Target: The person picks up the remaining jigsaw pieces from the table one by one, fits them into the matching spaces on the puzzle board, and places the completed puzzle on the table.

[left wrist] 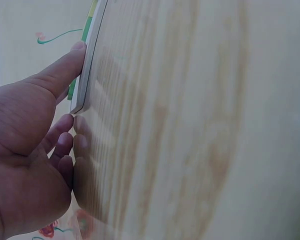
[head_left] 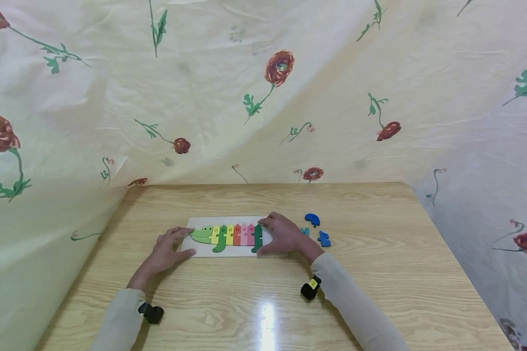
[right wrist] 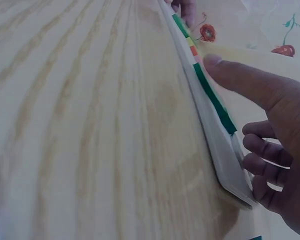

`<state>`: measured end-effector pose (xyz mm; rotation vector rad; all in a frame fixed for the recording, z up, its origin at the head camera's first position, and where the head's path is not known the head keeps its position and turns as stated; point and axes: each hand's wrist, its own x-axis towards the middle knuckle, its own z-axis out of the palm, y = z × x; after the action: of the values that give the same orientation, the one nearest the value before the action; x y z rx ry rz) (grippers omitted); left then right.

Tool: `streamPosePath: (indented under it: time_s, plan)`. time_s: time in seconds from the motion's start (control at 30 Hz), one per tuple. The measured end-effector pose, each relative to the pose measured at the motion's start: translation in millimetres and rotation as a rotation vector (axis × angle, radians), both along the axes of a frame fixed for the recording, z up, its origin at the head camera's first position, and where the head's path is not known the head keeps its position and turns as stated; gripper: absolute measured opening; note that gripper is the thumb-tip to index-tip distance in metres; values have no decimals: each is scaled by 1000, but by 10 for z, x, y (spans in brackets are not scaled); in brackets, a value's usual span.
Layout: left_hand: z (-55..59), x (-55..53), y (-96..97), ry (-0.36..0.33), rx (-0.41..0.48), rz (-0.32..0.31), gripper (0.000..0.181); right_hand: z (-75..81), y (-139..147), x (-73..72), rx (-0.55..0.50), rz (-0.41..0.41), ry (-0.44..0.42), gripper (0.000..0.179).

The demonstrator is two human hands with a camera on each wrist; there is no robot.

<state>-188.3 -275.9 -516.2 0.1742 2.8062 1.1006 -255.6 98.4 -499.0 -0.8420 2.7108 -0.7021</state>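
Observation:
A crocodile puzzle board lies flat on the table, carrying a green head piece and a row of coloured body pieces. At its left end my left hand holds the board, thumb against the near edge and index finger at the head. The left wrist view shows that thumb on the board's side. My right hand pinches a dark green leg piece at the right of the row, between the thumb below and fingers above. In the right wrist view its thumb is beside this piece.
Right of the board lie a blue curved piece, a blue piece with a leg and a teal piece partly hidden by the right hand. Flowered cloth hangs behind the wooden table.

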Motion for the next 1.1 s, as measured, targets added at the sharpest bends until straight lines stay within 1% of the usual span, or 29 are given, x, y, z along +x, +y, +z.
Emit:
streamPosePath:
  time_s: [0.2, 0.3, 0.43, 0.53, 0.63, 0.73, 0.9, 1.0, 1.1]
  plan:
    - [-17, -7, -14, -1, 0, -3, 66, 7, 109, -23, -103, 5, 7, 79]
    - [-21, -7, -16, 2, -4, -4, 66, 24, 196, -33, -150, 6, 23, 72]
    - [-11, -6, -9, -3, -12, -1, 66, 102, 347, -23, -227, 25, 53, 65]
    - [1, -4, -1, -9, -16, 3, 66, 179, 486, 6, -296, 34, 71, 60]
    - [9, 1, 4, -6, -16, 2, 65, 246, 636, 46, -337, 31, 102, 57]
    - [14, 8, 5, 4, -14, -3, 65, 288, 786, 87, -349, 30, 156, 54]
    - [21, 11, 8, 7, -19, -3, 65, 327, 1022, 158, -362, -7, 213, 51]
    - [23, 7, 15, 0, -18, 0, 65, 343, 1170, 205, -351, -44, 222, 52]
    - [28, 9, 7, -3, -16, 1, 65, 336, 1296, 247, -336, -79, 211, 52]
